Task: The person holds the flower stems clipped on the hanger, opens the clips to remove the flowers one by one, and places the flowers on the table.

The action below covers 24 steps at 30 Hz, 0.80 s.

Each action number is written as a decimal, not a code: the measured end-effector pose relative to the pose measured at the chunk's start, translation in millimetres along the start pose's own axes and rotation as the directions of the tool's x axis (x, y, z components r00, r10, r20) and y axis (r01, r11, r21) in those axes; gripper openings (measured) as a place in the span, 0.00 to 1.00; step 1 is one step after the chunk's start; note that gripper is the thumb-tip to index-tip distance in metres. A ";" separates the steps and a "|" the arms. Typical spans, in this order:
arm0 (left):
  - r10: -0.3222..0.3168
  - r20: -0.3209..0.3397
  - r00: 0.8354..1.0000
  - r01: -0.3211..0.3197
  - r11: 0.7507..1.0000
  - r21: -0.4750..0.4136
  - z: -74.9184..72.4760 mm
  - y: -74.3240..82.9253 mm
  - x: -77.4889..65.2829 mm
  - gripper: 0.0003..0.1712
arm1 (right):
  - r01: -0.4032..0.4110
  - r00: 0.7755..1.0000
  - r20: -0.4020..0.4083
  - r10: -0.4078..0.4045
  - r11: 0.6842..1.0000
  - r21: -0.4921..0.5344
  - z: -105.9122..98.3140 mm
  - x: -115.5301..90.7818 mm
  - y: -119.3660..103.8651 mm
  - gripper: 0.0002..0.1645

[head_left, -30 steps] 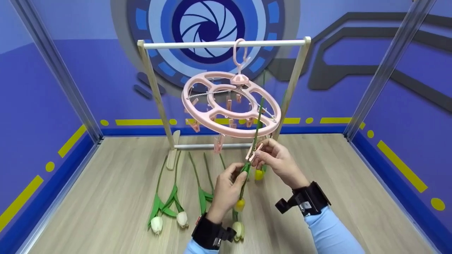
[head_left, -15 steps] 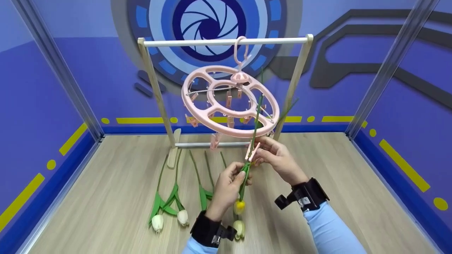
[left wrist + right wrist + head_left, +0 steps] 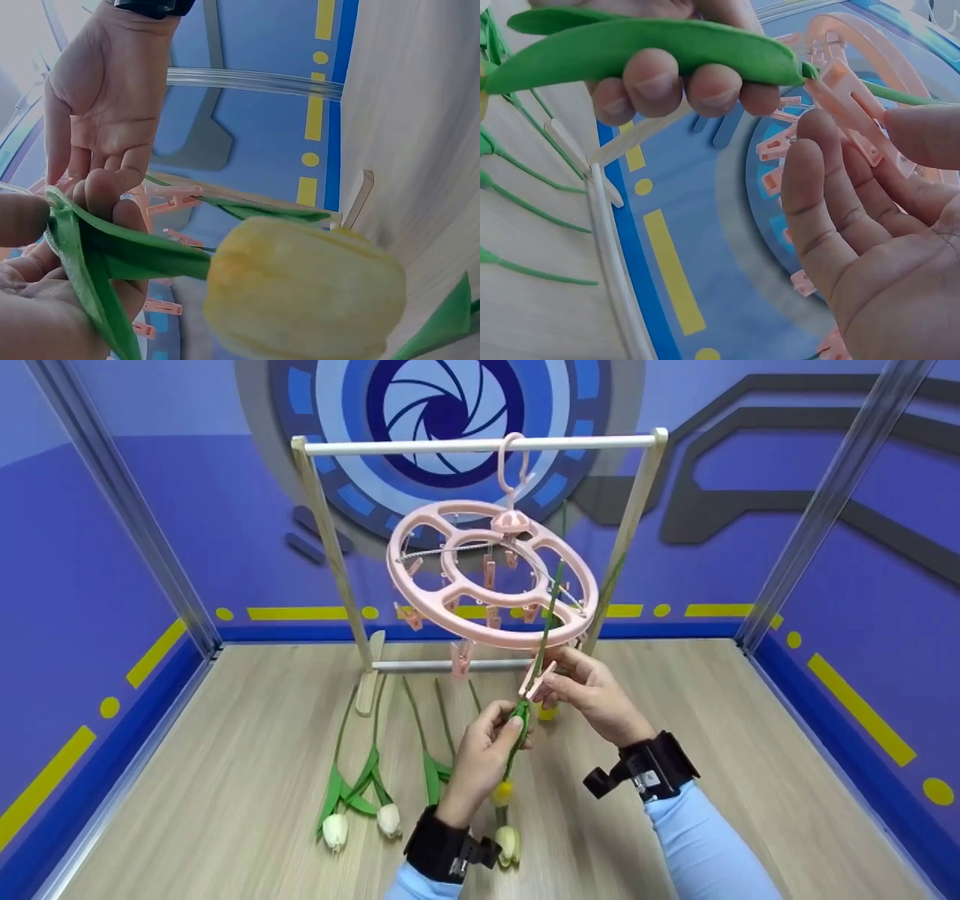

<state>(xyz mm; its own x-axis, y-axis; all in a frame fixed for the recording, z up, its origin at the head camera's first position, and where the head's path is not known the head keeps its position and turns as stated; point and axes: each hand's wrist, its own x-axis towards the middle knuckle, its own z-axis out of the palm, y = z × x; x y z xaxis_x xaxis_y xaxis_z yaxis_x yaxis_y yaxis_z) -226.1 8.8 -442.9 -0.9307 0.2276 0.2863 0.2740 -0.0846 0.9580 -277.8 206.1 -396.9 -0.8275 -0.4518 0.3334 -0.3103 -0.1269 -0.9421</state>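
Observation:
My left hand [image 3: 482, 750] pinches an artificial yellow tulip [image 3: 300, 285] at its green leaves [image 3: 660, 52], with the flower pointing down and the stem [image 3: 551, 611] rising in front of the ring. Just above the leaves, my right hand [image 3: 596, 697] pinches the handle end of a pink clothespin [image 3: 537, 681] between thumb and fingers. The clothespin's lower end meets the stem right by the top of the leaves. Overhead, a pink round clip hanger [image 3: 480, 634] hangs tilted. Behind the right hand shows a second yellow tulip [image 3: 548, 712], mostly hidden.
A wooden rack with a white top bar [image 3: 420, 448] carries the hanger's hook [image 3: 502, 472]. Several pink clothespins [image 3: 461, 658] dangle from the ring. White tulips [image 3: 334, 832] lie on the wooden table [image 3: 225, 780] to the left, and a pale one [image 3: 508, 846] lies below the left hand.
Both hands keep their holds on the tulip and the clothespin. The clothespin's angle shifts a little, the held flower moves slightly up and left, and the ring sways.

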 end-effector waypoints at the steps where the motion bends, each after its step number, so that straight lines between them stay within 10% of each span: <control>1: 0.018 -0.011 1.000 -0.017 0.999 0.027 0.2 -0.4 0.0 0.13 | 0.002 1.000 -0.007 -0.002 1.000 -0.011 -0.2 -0.1 -0.1 0.22; 8: 0.136 -0.085 0.987 -0.112 0.963 0.245 1.4 -5.4 -1.6 0.18 | -0.001 0.999 -0.035 -0.002 0.996 -0.089 -0.5 -0.8 -1.2 0.19; 24: 0.146 -0.099 0.984 -0.119 0.964 0.237 1.4 -3.9 -2.6 0.11 | -0.015 0.998 -0.066 0.006 0.990 -0.137 -4.2 -3.7 -5.2 0.18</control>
<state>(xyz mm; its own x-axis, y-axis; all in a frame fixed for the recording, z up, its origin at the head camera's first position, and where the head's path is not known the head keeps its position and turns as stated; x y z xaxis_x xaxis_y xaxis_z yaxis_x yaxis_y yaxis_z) -224.5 9.8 -447.3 -0.9001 0.1154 0.4202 0.4326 0.1211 0.8934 -275.1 212.1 -393.1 -0.8582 -0.3934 0.3298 -0.3594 0.0018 -0.9332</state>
